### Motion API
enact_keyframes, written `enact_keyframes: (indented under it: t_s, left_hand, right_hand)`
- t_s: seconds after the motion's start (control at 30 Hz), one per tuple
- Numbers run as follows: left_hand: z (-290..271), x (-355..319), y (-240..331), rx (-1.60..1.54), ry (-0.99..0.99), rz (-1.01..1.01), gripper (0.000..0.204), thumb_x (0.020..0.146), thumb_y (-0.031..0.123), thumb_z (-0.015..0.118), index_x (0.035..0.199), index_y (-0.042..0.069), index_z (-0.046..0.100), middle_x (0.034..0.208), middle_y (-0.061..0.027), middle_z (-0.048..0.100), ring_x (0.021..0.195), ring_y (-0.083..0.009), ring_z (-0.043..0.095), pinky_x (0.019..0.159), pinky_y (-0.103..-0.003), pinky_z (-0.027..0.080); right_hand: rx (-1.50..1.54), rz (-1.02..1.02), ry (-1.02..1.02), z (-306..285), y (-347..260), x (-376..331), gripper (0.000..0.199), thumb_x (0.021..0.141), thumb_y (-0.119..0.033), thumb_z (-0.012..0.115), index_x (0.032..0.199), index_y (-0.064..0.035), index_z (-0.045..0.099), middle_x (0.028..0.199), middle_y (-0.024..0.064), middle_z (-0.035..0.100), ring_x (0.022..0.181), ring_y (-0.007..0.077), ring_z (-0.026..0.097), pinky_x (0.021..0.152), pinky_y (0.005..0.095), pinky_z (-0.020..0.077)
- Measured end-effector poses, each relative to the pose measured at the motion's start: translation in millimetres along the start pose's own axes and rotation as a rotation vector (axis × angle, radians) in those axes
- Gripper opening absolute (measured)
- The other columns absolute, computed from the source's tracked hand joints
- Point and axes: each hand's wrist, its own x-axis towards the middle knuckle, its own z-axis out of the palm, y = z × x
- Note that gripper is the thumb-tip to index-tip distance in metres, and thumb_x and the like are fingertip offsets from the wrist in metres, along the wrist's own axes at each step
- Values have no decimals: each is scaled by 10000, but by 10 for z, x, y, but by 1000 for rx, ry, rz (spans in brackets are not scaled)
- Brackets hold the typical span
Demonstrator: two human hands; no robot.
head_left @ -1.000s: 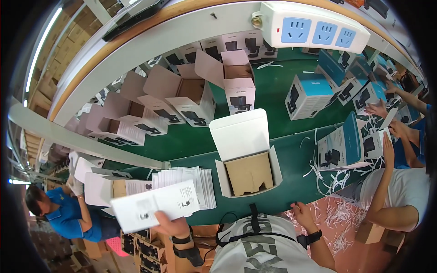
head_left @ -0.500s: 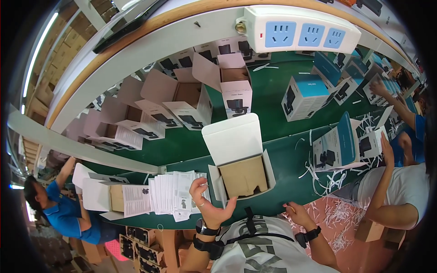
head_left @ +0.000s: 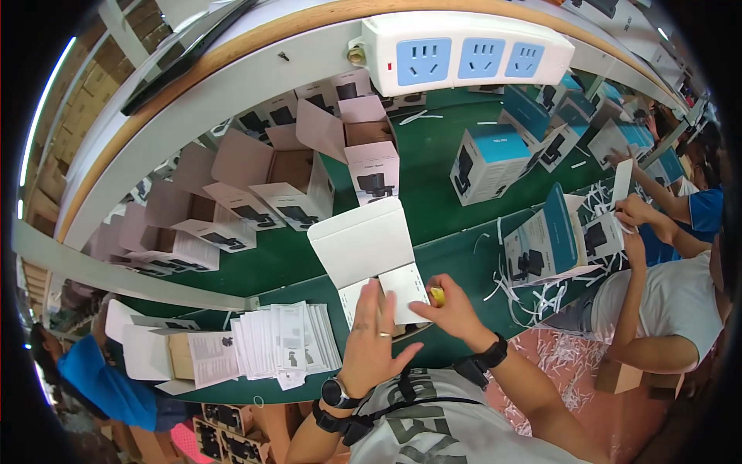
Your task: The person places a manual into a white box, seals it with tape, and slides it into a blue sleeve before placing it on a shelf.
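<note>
In front of me stands a white cardboard box [head_left: 363, 244], its tall lid raised at the back. Its two white side flaps [head_left: 403, 292] are folded inward over the opening and largely hide the brown insert. My left hand [head_left: 372, 340] lies on the flaps with fingers stretched out and a ring on one. At the box's right side, my right hand [head_left: 457, 311] is curled around a small yellow object [head_left: 438, 296], mostly hidden by the fingers. Its thumb touches the right flap. To the left, a pile of printed white leaflets [head_left: 282, 340] lies fanned on the green table.
Several open printed boxes [head_left: 294, 185] line the back left. A closed white-and-teal box [head_left: 495, 161] stands back right. Another person [head_left: 665, 301] works at a teal-lidded box [head_left: 545, 243] amid paper shreds. A white power strip [head_left: 468, 54] hangs above. A second person [head_left: 108, 379] is at far left.
Both side flaps are now folded inward over the insert. My left hand has moved onto them, and my right hand has come up to the box's right side. The view has shifted slightly.
</note>
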Motion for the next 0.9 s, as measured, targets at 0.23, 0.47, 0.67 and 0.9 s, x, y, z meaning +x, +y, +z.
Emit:
enact_keyframes:
  t_s: [0.23, 0.47, 0.67, 0.9]
  left_hand:
    - [207, -51, -101, 390, -240, 63, 852, 903, 366, 780, 1564, -47, 436, 1670, -245, 366, 1510, -470, 388, 1240, -533, 341]
    - [224, -66, -141, 342, -228, 63, 856, 904, 369, 774, 1565, -54, 432, 1669, -245, 373, 1516, -489, 370, 1230, -561, 339]
    - [228, -52, -144, 347, -240, 66, 862, 906, 374, 770, 1571, -52, 426, 1675, -245, 365, 1527, -494, 355, 1232, -561, 335]
    - [240, -38, -151, 350, -231, 62, 864, 907, 374, 769, 1574, -52, 423, 1676, -245, 365, 1530, -494, 351, 1236, -566, 326]
  right_hand:
    - [-311, -435, 162, -95, 55, 182, 275, 961, -211, 772, 1156, -42, 678, 902, 82, 704, 798, 242, 687, 749, 357, 526]
    - [-570, -486, 302, -95, -95, 296, 185, 895, -178, 800, 1026, -70, 727, 925, 108, 742, 853, 332, 707, 741, 417, 522]
    - [-597, -460, 352, -63, -104, 306, 179, 893, -219, 798, 983, -94, 707, 872, 66, 723, 822, 312, 699, 707, 437, 518]
    - [-494, -469, 246, 41, -165, 191, 223, 875, -236, 823, 968, -82, 690, 886, 99, 726, 831, 332, 713, 699, 426, 548]
